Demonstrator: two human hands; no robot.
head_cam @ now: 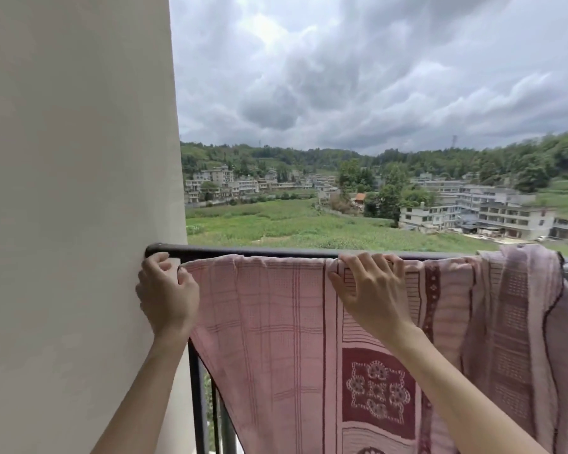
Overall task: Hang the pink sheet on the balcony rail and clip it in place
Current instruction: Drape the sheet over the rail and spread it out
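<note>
Spreading the pink sheet (pixel 269 322) along the balcony rail (pixel 210 248)
Left hand (pixel 166 290) pinches the corner, right hand (pixel 371 290) fingers grip the edge: pull taut before clipping

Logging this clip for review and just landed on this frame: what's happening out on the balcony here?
A person is hanging a pink sheet over the black balcony rail. The left hand pinches the sheet's corner next to the wall, while the right hand grips the draped top edge on the rail. The sheet's far right part is bunched on the rail. No clips are visible, so clipping appears not yet done.
</note>
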